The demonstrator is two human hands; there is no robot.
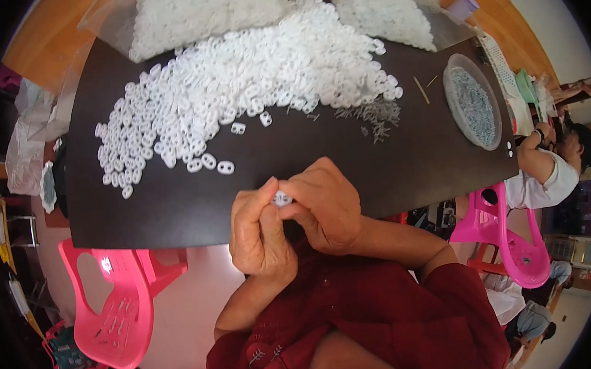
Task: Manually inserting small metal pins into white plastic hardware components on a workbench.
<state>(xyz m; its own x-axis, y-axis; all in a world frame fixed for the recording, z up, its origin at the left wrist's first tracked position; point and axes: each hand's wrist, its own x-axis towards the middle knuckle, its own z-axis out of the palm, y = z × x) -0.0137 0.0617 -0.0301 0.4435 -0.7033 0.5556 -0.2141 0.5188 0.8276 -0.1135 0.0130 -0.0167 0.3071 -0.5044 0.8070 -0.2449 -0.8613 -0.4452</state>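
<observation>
Bare dark tabletop before the hands, white plastic pieces heaped beyond, shallow dish right

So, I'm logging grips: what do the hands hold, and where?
Both hands pinch one small white plastic piece by its edges, between the fingertips.

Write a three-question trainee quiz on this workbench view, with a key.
1. True or false: both hands pinch one small white plastic piece.
2. What fills the clear round dish? A) small metal pins B) white rings C) water
3. The big pile of white pieces lies on a ____ mat.

Key: 1 true: left hand and right hand meet on it. 2 A. 3 black.
</observation>
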